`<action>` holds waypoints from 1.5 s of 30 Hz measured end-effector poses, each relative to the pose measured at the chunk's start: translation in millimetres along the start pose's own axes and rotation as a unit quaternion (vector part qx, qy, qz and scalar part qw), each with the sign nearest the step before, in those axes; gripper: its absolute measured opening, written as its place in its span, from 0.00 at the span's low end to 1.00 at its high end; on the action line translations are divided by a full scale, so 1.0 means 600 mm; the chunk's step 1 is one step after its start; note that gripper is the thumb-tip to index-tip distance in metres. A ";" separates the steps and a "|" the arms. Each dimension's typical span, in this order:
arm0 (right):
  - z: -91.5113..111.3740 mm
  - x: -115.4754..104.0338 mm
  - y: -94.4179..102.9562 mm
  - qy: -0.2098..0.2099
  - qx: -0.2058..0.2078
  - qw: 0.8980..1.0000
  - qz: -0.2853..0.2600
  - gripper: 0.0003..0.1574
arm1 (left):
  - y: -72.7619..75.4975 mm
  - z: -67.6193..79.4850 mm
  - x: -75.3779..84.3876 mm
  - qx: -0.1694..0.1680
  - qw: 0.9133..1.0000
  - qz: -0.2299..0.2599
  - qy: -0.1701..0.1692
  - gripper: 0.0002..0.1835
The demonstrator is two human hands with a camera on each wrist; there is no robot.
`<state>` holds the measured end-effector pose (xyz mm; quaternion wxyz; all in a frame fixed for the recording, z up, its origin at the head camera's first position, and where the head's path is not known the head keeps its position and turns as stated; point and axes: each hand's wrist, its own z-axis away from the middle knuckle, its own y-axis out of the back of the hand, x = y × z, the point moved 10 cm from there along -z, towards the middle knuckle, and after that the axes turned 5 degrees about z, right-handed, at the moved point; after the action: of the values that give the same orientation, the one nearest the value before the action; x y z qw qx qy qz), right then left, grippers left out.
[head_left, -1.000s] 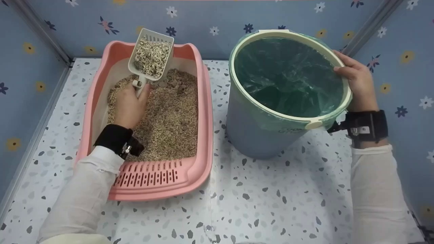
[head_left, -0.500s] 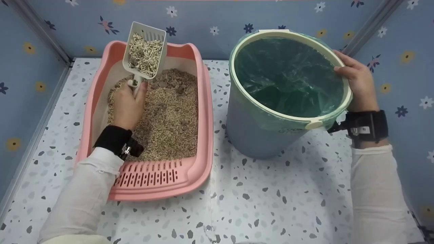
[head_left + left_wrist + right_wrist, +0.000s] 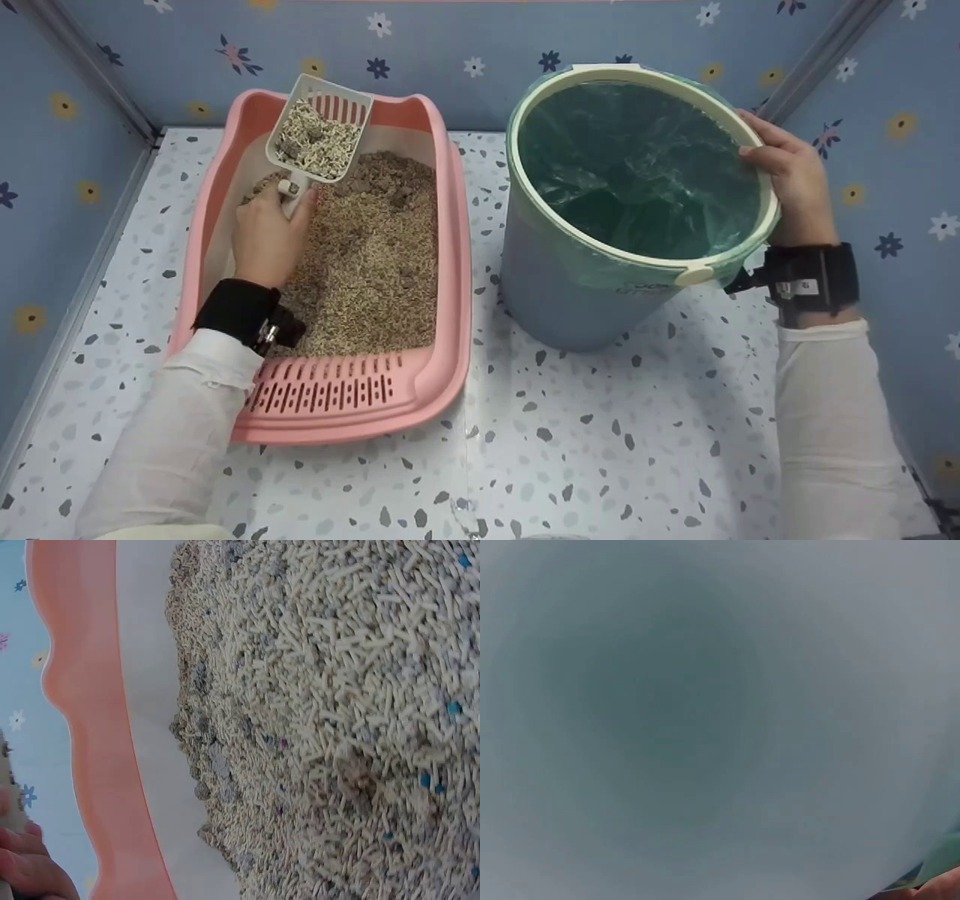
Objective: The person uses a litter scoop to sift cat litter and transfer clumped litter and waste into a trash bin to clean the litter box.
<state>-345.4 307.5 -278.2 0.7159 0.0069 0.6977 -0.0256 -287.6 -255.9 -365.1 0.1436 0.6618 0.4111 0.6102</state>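
The litter scoop [image 3: 298, 179] is hovering over the far part of the pink litter tray [image 3: 454, 300], its slotted end pointing away from the person and its bowl carrying a heap of pale pellets [image 3: 319, 146]. The left hand [image 3: 268, 238] is grasping the handle, its fingers curling round it. Below, brown litter [image 3: 367, 285] is covering the tray floor; in the left wrist view, small blue bits are showing among it. To the right, a tilted grey-blue bin [image 3: 570, 304] is leaning over the speckled worktop [image 3: 570, 435], a green liner [image 3: 630, 169] lining it. The right hand [image 3: 799, 180] is gripping the bin's right rim. The right wrist view is showing mostly a blurred, bluish-grey surface.
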 end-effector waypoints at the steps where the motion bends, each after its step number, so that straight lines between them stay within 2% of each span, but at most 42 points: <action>1: 0.000 0.000 0.000 -0.002 0.001 1.000 -0.001 0.31 | 0.002 0.001 0.001 -0.001 1.000 -0.013 -0.004 0.29; 6: 0.001 0.001 -0.001 -0.010 0.004 1.000 -0.005 0.31 | 0.013 0.007 0.013 0.020 0.995 -0.079 -0.063 0.26; 12: 0.002 0.000 -0.003 -0.006 0.002 1.000 -0.011 0.30 | 0.016 0.016 0.028 0.040 0.976 -0.162 -0.141 0.20; 16: 0.001 -0.001 -0.008 -0.001 -0.009 1.000 -0.028 0.31 | 0.014 0.021 0.033 0.037 0.966 -0.198 -0.162 0.20; 20: 0.000 0.001 -0.013 -0.005 -0.020 0.999 -0.048 0.31 | 0.013 0.024 0.031 0.020 0.965 -0.211 -0.152 0.20; 24: -0.002 0.001 -0.011 -0.008 -0.016 0.999 -0.050 0.31 | 0.012 0.024 0.028 0.007 0.970 -0.201 -0.138 0.19; 31: -0.004 0.001 -0.009 -0.009 -0.012 0.999 -0.052 0.31 | 0.004 0.020 0.014 -0.034 0.983 -0.152 -0.096 0.24; 36: -0.005 0.004 -0.007 -0.013 -0.008 0.999 -0.048 0.30 | 0.001 0.020 0.002 -0.065 0.987 -0.130 -0.065 0.26; 41: -0.005 0.005 -0.008 -0.016 -0.009 0.999 -0.048 0.30 | -0.008 0.024 -0.010 -0.142 0.985 -0.092 -0.019 0.34; 45: -0.005 0.005 -0.008 -0.013 -0.009 0.999 -0.043 0.31 | -0.020 0.027 -0.014 -0.212 0.976 -0.047 0.019 0.33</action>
<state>-348.3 302.5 -280.9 0.7233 -0.0300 0.6880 -0.0503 -276.3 -249.4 -382.3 0.3016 0.5842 0.3059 0.6886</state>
